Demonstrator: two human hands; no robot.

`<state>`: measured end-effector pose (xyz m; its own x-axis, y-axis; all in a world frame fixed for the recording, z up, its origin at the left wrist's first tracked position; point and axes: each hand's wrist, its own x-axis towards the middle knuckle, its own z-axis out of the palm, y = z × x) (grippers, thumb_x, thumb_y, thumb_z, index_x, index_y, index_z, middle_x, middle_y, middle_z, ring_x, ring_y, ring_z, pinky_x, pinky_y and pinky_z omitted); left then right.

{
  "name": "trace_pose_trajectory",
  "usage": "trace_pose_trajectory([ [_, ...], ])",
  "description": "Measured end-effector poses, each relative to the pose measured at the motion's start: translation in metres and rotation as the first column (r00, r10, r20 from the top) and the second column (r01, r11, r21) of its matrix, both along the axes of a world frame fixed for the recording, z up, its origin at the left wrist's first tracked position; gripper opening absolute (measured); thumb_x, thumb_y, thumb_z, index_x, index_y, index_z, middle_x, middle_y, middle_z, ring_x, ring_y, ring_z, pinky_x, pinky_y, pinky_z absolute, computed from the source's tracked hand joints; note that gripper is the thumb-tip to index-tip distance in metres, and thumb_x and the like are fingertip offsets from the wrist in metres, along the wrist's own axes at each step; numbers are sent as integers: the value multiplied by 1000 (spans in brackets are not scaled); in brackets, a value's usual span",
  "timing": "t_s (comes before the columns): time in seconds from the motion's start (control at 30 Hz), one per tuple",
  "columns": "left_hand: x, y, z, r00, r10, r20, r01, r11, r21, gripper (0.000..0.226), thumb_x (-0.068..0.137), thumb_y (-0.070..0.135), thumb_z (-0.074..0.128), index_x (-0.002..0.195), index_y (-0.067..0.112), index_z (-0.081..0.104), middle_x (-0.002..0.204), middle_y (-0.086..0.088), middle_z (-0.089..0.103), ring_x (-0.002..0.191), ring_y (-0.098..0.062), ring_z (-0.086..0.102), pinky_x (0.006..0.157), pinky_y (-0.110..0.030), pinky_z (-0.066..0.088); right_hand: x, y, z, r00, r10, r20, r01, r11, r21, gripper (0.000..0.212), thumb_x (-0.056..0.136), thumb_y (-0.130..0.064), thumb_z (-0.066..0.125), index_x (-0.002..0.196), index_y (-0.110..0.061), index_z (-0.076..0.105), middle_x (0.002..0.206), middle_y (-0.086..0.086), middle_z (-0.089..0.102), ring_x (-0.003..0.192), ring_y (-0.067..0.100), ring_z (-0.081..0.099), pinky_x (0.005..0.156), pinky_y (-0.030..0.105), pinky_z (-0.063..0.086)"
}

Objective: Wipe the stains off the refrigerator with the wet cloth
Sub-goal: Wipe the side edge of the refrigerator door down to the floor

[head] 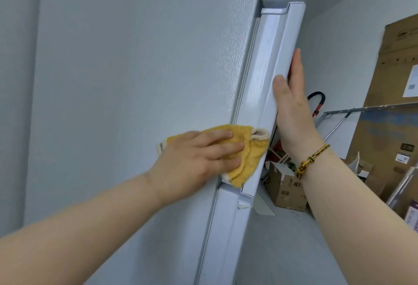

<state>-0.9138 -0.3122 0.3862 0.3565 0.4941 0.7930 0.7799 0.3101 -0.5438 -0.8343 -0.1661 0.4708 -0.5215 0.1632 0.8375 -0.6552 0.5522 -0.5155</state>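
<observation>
Left hand (196,157): fingers lay straight, pressed flat; forearm extended. Right hand (291,108): stood upright, fingers straight, thumb spread.

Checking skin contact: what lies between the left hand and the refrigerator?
The yellow cloth, pressed under the left hand against the refrigerator, seen in the head view.

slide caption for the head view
Left hand presses a yellow cloth on the refrigerator; right hand lies flat against its door edge.
</observation>
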Motion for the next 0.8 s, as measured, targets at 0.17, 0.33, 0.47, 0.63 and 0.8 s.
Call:
trace_pose_trajectory([
  [0.17, -15, 2, 64, 1000, 12, -20, -9, 988, 156, 32, 78, 10, 49, 100, 20, 70, 108, -7, 69, 101, -21, 42, 67, -31, 51, 0, 3, 2, 1000, 10, -8, -10, 1000, -18, 69, 87, -29, 40, 147, -17, 6, 155, -2, 14, 141, 9, 18, 117, 33, 19],
  [0.33, -5, 32, 12, 988, -105, 115, 57, 932, 358, 30, 77, 12, 50, 98, 26, 67, 111, 1, 64, 97, -23, 41, 69, -29, 36, -3, 3, 1, 1000, -2, -23, 1, 999, -33, 68, 87, -28, 36, 147, -17, 6, 155, -2, 13, 141, 9, 17, 117, 34, 18],
  [0.47, -6, 16, -55, 992, -77, 98, 56, 978, 201, 30, 81, 10, 48, 105, 29, 49, 117, 6, 45, 99, -21, 45, 64, -32, 44, -1, 0, -1, 1000, 1, -15, -1, 999, -39, 54, 100, -14, 30, 147, -17, 4, 155, -4, 10, 141, 7, 15, 116, 25, 16],
  [0.63, -9, 13, -2, 999, 5, 44, -14, 977, 214, 35, 77, 11, 48, 105, 29, 59, 114, -2, 54, 93, -24, 40, 65, -33, 47, -2, -2, -1, 999, -28, -17, 28, 1000, -10, 53, 100, -15, 29, 147, -16, 3, 155, -4, 9, 140, 6, 14, 107, 11, 18],
  [0.8, 2, 30, -30, 977, -80, 197, 6, 936, 353, 30, 81, 12, 45, 101, 27, 62, 109, -4, 63, 90, -24, 40, 69, -33, 45, -3, 2, 0, 1000, -27, -15, 27, 1000, 7, 55, 100, -15, 30, 147, -15, 2, 155, -2, 8, 142, 9, 12, 115, 20, 14],
])
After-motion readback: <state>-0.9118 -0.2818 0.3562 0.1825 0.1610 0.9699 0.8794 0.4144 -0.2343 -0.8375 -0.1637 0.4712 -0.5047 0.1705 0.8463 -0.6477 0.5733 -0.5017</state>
